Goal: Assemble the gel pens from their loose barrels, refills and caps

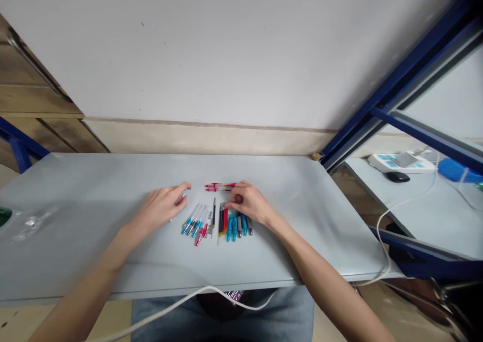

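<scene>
My left hand (165, 204) is over the table, left of the pen parts, thumb and index finger apart with nothing between them. A tiny object shows below its edge. My right hand (251, 201) is curled at the right end of the red pens (217, 186), its fingertips above the refills (222, 219); whether they grip anything is hidden. Clear barrels with blue ends (194, 220) lie fanned out to the left, beside red pen pieces (201, 235). Blue grip pieces (232, 228) and grey ones (242, 226) lie under and below my right hand.
The grey table (287, 181) meets a wall behind. A clear plastic bag (30, 224) lies at far left. On the right, past a blue frame (377, 111), are a black mouse (397, 176) and a white device (403, 162). A white cable (181, 307) crosses in front.
</scene>
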The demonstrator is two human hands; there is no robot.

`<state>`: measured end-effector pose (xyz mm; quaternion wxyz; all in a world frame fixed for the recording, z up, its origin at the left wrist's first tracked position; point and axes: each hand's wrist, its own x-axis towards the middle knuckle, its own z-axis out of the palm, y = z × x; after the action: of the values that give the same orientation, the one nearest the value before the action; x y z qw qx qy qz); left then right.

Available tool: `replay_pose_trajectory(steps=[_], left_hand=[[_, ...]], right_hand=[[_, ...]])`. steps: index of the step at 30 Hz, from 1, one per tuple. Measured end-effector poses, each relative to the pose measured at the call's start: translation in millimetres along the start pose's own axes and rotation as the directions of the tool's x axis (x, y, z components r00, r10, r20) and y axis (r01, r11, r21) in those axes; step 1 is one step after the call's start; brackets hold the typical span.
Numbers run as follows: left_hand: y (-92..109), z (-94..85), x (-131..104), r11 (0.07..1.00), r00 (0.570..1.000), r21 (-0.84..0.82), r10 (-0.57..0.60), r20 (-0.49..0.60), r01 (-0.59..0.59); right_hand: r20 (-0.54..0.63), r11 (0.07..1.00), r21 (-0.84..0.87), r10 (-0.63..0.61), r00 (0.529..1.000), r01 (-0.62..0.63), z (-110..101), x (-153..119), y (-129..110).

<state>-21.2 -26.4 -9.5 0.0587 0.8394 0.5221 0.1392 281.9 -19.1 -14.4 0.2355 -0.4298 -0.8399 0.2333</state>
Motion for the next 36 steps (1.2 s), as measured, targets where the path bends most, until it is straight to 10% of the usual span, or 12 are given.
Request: replay_pose_trajectory(steps=[7, 15, 36], left_hand=[[24, -15.4, 43, 0.999, 0.955, -0.048, -0.027, -0.294, 0.014], [34, 22.8, 48, 0.954, 0.752, -0.01, 0.229, -0.618, -0.299], [35, 32.1, 48, 0.92, 0.877, -0.186, 0.244, -0.415, -0.344]], right_hand=[[-0.034, 0.999, 0.035, 0.0, 0.999, 0.001, 1, 0, -1], [-0.116, 0.998, -0.046, 0.046, 0.992, -0.052, 2, -1, 8], [0.052, 0.98, 0.022, -0.198, 0.979, 0.197, -13, -3, 18]])
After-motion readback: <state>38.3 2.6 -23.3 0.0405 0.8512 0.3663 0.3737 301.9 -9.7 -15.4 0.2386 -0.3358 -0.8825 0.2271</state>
